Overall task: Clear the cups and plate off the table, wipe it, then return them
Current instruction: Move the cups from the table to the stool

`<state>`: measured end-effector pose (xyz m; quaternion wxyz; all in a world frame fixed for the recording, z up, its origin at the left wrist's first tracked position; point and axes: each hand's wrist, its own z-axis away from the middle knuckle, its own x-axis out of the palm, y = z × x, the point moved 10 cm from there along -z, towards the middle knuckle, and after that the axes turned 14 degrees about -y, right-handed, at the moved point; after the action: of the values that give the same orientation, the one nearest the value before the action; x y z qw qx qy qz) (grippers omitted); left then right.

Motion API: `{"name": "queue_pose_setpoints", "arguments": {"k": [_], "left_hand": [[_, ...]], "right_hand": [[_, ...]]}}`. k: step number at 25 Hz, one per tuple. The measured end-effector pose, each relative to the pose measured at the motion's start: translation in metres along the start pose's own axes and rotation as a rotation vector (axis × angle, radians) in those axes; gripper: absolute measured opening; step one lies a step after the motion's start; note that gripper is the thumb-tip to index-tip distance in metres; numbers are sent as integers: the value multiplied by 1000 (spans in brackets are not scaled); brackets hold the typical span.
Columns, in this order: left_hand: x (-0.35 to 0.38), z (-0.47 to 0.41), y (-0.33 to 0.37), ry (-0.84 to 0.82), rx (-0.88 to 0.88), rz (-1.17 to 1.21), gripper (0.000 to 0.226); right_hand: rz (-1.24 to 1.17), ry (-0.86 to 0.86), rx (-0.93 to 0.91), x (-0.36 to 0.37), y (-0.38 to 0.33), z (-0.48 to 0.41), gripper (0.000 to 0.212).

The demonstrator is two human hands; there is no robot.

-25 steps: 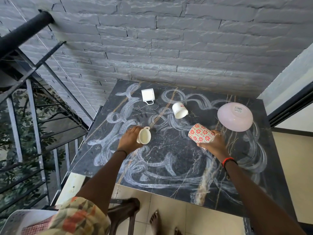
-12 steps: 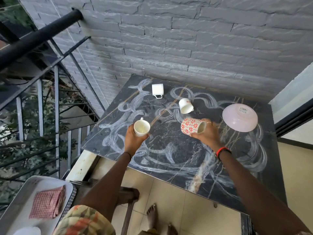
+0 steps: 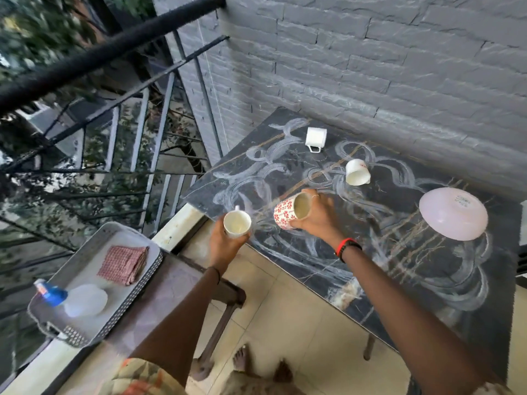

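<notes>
Marble table (image 3: 427, 295): dark, veined, smeared all over with white swirls; it stands against the grey brick wall.
Step in hand: clearing, by the look of it; two cups are lifted, nothing is wiped yet.
Left hand (image 3: 225, 246): fingers wrapped around a plain white cup (image 3: 237, 222), held upright past the table's near corner.
Right hand (image 3: 315, 220): fingers closed on a red-flowered cup (image 3: 291, 210), tipped on its side above the table.
Left on the table: a white cup (image 3: 316, 138) upside down near the wall, another cup (image 3: 357, 173) lying on its side, and a pink plate (image 3: 453, 213) face down.
Next move: likely setting both cups in the grey tray (image 3: 85, 263) on the stool at the left, beside the checked cloth (image 3: 124, 263) and spray bottle (image 3: 68, 297).
Hard to make out: the railing and bottle are blurred; whether the held cups are empty is unclear.
</notes>
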<state>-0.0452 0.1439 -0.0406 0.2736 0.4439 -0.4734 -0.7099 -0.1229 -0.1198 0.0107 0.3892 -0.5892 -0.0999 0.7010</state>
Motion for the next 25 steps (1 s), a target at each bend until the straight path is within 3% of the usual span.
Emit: {"name": "queue_pose_setpoints", "arguments": {"k": [8,13,25], "left_hand": [[-81,72,-77,207,-173,16,75],[-127,131,-146,275,-278,-47,85],[-186,223,-305,352,-463,79,81]], "right_hand": [[112,-141,-224,88,-115,8,99],[168,-220,-256,160,-170,22,99],[411,-447,-409,383,-219,60,93]]}}
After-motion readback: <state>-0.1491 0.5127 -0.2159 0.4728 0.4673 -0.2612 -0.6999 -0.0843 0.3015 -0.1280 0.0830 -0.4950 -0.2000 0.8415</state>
